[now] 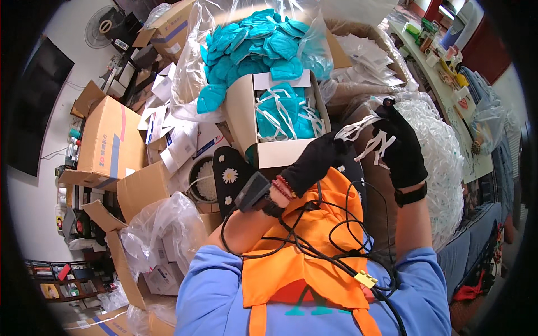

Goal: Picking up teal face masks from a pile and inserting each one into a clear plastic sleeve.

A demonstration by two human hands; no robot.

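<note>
Black gloves cover both hands in my head view. My left hand [311,162] has its grip closed on one end of a bunch of white elastic straps [367,137], just beside the front edge of a small open cardboard box [274,120]. My right hand [403,148] has its grip clamped on the other end of the same straps, which run taut between the two hands. The box holds teal masks [280,117] with white straps lying over them. Behind the box, a clear plastic bag [252,45] holds many more teal masks. To the right of my right hand lies a large heap of loose white straps [440,145]. An orange apron [314,246] crossed by black cables [336,241] lies over my lap.
</note>
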